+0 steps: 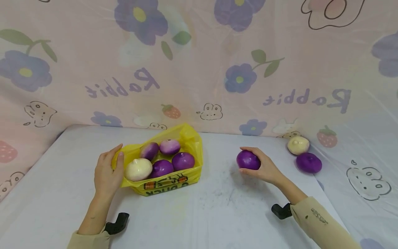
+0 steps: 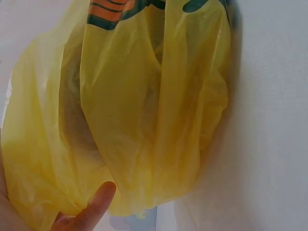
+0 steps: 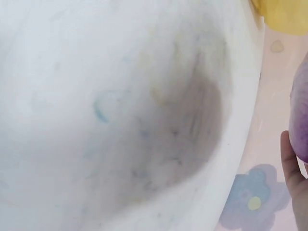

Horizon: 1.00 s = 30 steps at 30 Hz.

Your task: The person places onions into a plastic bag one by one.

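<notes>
My left hand grips the left rim of a yellow plastic bag, the thumb on its near side. Inside the open bag sit a white onion and several purple onions. To the right, my right hand holds another purple onion between thumb and fingers, above the table. In the left wrist view the thumb presses against the bag's yellow film. Only part of the held onion and a finger show at the edge of the right wrist view.
A second white onion and a purple onion lie side by side at the right edge of the white table. Behind the table hangs a pink printed cloth, which also covers both sides.
</notes>
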Motion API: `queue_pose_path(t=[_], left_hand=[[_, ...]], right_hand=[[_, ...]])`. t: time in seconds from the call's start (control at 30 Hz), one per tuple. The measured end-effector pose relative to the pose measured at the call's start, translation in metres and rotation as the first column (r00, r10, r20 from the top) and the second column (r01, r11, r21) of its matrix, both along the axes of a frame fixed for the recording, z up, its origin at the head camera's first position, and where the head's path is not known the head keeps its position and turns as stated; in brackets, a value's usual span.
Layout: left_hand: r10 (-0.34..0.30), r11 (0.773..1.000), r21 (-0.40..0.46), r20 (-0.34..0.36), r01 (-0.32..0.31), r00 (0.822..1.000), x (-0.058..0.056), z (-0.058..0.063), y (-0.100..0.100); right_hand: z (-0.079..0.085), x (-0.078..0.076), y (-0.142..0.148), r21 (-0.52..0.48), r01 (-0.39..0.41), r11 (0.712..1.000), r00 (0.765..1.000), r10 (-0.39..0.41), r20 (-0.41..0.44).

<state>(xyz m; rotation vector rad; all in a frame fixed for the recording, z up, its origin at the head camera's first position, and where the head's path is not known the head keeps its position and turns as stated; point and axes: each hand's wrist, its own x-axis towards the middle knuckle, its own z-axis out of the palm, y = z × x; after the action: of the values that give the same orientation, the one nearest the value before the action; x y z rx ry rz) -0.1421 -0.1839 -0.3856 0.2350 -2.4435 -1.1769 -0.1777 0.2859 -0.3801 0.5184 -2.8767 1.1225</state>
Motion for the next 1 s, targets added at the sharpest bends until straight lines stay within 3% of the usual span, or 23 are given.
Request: queue_pose_path(t=[1.0], left_hand=[[-0.001,1.000,0.006,0.006,0.001,1.000,0.001,0.001,0.001]], right_hand=[[0.026,-0.026,-0.078,-0.095,-0.094,0.991,0.994,0.098,0.039]])
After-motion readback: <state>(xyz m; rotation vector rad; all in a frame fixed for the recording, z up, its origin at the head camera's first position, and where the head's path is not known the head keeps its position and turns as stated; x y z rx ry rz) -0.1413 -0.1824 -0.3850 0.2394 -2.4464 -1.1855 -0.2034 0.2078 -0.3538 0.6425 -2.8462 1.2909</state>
